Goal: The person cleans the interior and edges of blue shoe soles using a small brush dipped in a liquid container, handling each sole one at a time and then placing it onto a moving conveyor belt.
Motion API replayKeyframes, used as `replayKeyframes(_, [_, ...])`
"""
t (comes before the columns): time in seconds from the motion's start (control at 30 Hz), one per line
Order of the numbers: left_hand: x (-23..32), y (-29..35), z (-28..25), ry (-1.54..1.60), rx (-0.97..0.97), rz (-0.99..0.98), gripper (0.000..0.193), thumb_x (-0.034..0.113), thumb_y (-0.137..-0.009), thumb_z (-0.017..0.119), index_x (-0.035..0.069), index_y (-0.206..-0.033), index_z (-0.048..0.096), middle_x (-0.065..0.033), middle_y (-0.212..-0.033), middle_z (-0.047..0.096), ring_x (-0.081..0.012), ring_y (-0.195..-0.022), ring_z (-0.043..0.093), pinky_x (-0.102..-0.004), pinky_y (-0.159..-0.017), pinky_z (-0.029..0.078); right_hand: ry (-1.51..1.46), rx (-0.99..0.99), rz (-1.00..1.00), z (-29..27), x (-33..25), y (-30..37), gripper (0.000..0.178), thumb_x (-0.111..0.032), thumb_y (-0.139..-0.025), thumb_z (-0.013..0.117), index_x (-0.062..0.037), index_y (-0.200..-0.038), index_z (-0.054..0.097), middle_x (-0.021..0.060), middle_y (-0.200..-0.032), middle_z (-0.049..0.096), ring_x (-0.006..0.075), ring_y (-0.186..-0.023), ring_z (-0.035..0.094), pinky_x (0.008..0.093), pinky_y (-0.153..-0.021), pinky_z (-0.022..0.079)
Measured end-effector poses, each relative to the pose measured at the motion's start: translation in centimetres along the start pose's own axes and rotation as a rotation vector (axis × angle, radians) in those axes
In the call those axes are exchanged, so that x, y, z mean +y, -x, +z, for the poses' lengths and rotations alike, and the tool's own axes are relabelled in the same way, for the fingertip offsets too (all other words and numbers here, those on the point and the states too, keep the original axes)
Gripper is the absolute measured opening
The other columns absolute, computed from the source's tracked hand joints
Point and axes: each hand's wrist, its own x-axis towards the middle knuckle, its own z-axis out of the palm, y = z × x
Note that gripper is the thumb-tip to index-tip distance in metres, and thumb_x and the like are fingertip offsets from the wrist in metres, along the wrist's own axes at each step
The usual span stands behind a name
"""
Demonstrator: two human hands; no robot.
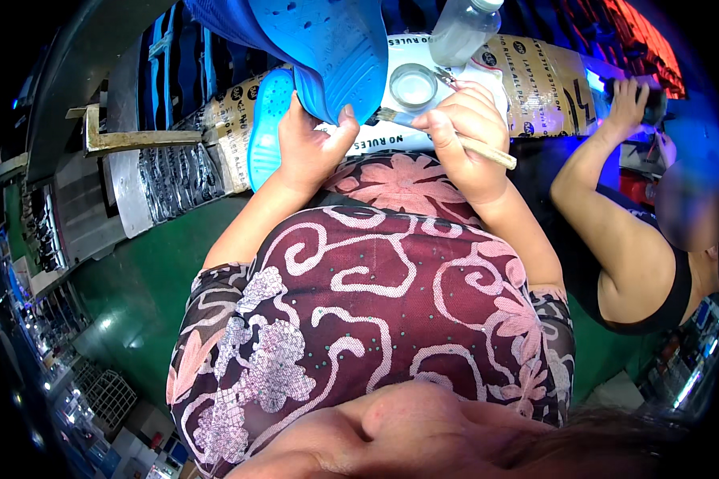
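A blue foam clog is tilted up at the far side of the bench, its lower edge gripped between the thumb and fingers of my left hand. A lighter blue clog-shaped piece lies just left of that hand. My right hand is closed round a flat brush with a pale wooden handle. The brush's dark bristle end points left, close to the clog's edge; whether they touch I cannot tell. Beyond the brush sits a small round glass dish, and a clear bottle with a white cap stands behind it.
White printed sheeting and taped brown cardboard cover the bench. A worn bar juts in from the left. Dark blue strips lie on the far side. At the right, a co-worker's arm reaches to the same line.
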Motion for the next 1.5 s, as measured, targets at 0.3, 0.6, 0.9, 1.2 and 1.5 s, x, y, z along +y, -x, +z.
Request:
replayKeyframes(0.3, [-0.9, -0.3, -0.4, -0.225, -0.014, 0.209, 0.044, -0.002, -0.067, 0.064, -0.003, -0.108, 0.046, -0.0102, -0.082, 0.063, -0.0151, -0.069, 0.062, -0.0269, -0.063, 0.049, 0.105, -0.086, -0.082, 0.0, -0.2, 0.0, 0.016, -0.015, -0.075, 0.062, -0.0069, -0.061, 0.060, 0.0039, -0.057, 0.053, 0.0211, -0.057, 0.051, 0.0343, -0.071, 0.039])
replayKeyframes(0.6, [3.8, -3.9, -1.8, 0.064, 0.012, 0.027, 0.049, -0.002, -0.073, 0.063, -0.002, -0.115, 0.037, -0.0124, -0.091, 0.058, -0.0174, -0.078, 0.059, -0.0298, -0.073, 0.047, 0.056, 0.060, 0.086, -2.4, 1.0, 1.1, 0.016, -0.009, -0.075, 0.059, -0.0068, -0.059, 0.060, 0.0060, -0.058, 0.056, 0.0245, -0.056, 0.051, 0.0338, -0.065, 0.038])
replayKeyframes(0.9, [13.5, -10.1, 0.1, 0.513, -0.791, -0.551, 0.081, 0.020, -0.062, 0.067, -0.008, -0.127, 0.029, -0.0169, -0.093, 0.058, -0.0134, -0.045, 0.056, -0.0206, -0.032, 0.042, -0.005, 0.255, 0.217, -3.7, 1.3, 4.3, 0.018, -0.009, -0.077, 0.061, -0.0046, -0.060, 0.059, 0.0087, -0.058, 0.056, 0.0267, -0.059, 0.054, 0.0348, -0.060, 0.039])
replayKeyframes(1.2, [17.5, -26.8, 18.3, 1.264, -0.633, -0.593, 0.035, 0.010, -0.083, 0.057, -0.005, -0.111, 0.045, -0.0199, -0.105, 0.057, -0.0268, -0.087, 0.061, -0.0283, -0.078, 0.050, -0.022, 0.248, 0.419, -4.4, 0.5, 4.5, 0.024, -0.016, -0.082, 0.056, -0.0048, -0.062, 0.062, 0.0085, -0.060, 0.059, 0.0258, -0.062, 0.054, 0.0347, -0.064, 0.040])
replayKeyframes(1.5, [7.5, -15.0, 3.9, 0.334, -0.630, -0.324, 0.038, 0.023, -0.084, 0.059, 0.002, -0.115, 0.051, -0.0086, -0.088, 0.059, -0.0134, -0.074, 0.057, -0.0245, -0.066, 0.047, -0.050, 0.257, 0.413, -4.0, 1.6, 5.3, 0.026, -0.013, -0.086, 0.051, -0.0001, -0.067, 0.062, 0.0082, -0.059, 0.056, 0.0188, -0.059, 0.052, 0.0298, -0.058, 0.041])
